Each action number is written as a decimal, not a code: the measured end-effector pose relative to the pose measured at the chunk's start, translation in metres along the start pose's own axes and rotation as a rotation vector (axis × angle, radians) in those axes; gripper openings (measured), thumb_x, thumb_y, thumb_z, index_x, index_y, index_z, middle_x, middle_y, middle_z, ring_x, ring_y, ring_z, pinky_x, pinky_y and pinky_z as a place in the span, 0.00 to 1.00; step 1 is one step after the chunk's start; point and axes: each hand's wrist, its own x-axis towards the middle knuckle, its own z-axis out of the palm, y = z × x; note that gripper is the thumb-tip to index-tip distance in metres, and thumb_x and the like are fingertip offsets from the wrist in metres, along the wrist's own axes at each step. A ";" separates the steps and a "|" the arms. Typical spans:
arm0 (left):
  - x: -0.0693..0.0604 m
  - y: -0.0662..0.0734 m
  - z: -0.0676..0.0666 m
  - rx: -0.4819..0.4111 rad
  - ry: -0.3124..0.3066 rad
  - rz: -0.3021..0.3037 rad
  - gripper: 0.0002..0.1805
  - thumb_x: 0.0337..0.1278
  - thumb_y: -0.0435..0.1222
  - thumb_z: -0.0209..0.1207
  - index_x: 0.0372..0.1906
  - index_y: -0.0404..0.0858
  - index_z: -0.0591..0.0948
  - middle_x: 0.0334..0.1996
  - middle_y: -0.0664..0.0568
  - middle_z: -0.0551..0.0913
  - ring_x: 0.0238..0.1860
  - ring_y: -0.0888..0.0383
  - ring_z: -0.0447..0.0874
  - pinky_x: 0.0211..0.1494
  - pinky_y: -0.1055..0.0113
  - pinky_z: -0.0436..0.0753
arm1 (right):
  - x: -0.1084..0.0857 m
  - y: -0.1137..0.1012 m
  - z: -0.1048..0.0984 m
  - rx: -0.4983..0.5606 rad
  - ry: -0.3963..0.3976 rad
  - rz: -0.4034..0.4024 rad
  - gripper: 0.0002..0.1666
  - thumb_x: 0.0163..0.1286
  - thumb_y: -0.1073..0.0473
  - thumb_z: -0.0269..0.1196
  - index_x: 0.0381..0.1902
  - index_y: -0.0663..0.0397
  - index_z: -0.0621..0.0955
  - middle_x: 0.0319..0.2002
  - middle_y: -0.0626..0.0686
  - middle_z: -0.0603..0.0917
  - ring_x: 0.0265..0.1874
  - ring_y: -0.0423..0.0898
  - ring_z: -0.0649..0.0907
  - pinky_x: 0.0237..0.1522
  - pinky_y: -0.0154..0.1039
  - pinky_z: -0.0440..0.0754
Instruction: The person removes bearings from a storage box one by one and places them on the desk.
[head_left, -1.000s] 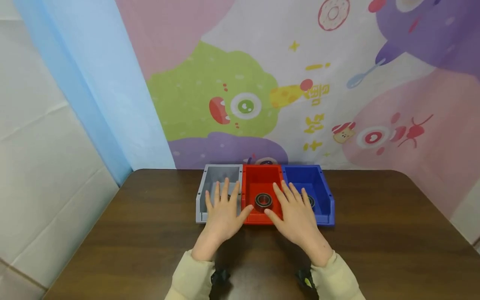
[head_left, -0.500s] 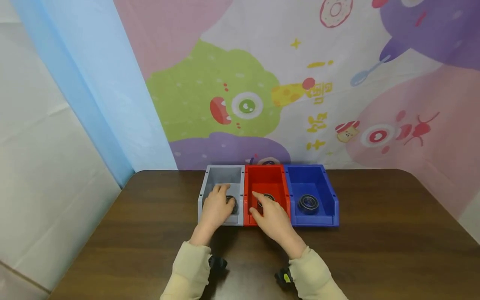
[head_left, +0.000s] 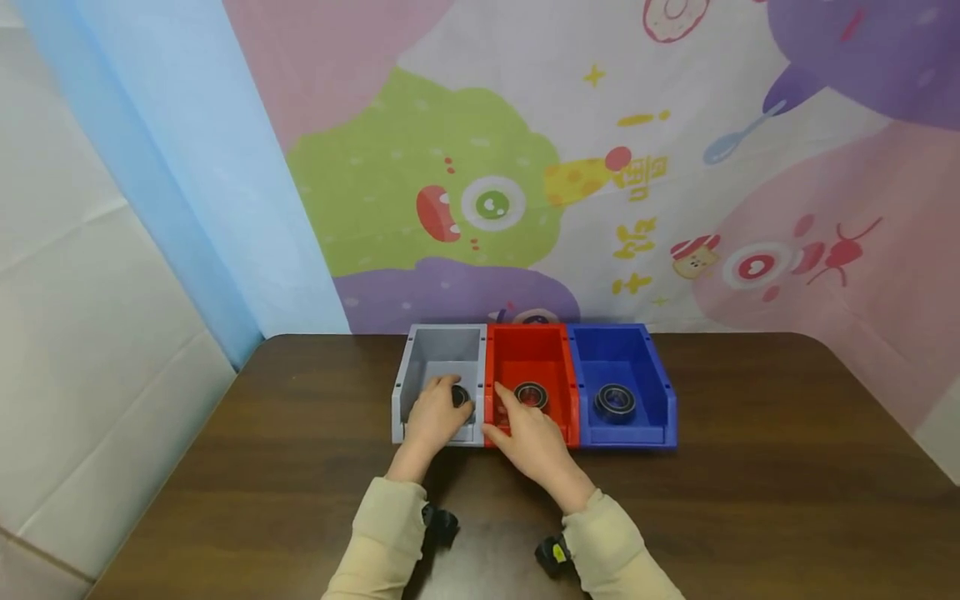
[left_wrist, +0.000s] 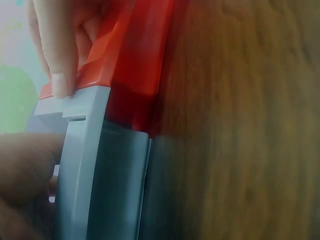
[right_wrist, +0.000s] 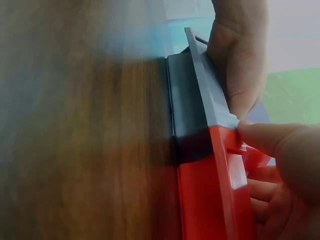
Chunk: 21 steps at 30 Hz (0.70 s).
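My left hand [head_left: 431, 417] reaches into the grey bin [head_left: 448, 333]. Its curled fingers and thumb grip a dark ring-shaped ball bearing [head_left: 459, 395], which they partly hide. At the seam between grey and red bins, the right hand [head_left: 534, 442] has its thumb [right_wrist: 265, 134] at the front corner. Its other fingers reach into the red bin [head_left: 528, 333], holding nothing that I can see. Just past that hand, a second bearing [head_left: 531, 395] lies flat in the red bin. The blue bin [head_left: 609, 335] on the right has a third bearing [head_left: 615, 403] near its front.
All three bins stand side by side at the back of a dark wooden table [head_left: 750, 467]. Behind them hangs a cartoon-printed cloth [head_left: 637, 83]. Black wrist cameras sit at both cuffs, close above the table.
From spread above the bins, both hands have come down and shifted left. The left hand has closed round the grey bin's bearing; the right has left the blue bin for the grey-red seam.
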 end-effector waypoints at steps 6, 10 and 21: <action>-0.001 -0.001 -0.001 0.018 0.014 0.014 0.30 0.43 0.40 0.64 0.54 0.32 0.73 0.48 0.36 0.75 0.44 0.40 0.77 0.45 0.49 0.76 | 0.001 0.001 0.002 -0.096 -0.015 -0.016 0.42 0.57 0.40 0.61 0.64 0.55 0.65 0.29 0.53 0.83 0.20 0.48 0.81 0.21 0.41 0.77; -0.001 -0.001 -0.002 0.010 0.019 0.014 0.30 0.42 0.40 0.65 0.53 0.31 0.73 0.46 0.36 0.76 0.43 0.40 0.78 0.45 0.49 0.76 | 0.001 0.002 0.003 -0.107 -0.017 -0.014 0.42 0.57 0.39 0.60 0.64 0.54 0.65 0.30 0.52 0.84 0.19 0.48 0.80 0.20 0.40 0.76; -0.003 0.000 -0.003 0.018 0.057 0.008 0.29 0.41 0.40 0.66 0.51 0.30 0.74 0.44 0.35 0.77 0.40 0.39 0.78 0.42 0.49 0.77 | 0.001 0.003 0.004 -0.101 -0.026 -0.010 0.42 0.58 0.38 0.60 0.64 0.53 0.64 0.33 0.53 0.84 0.21 0.48 0.81 0.21 0.40 0.75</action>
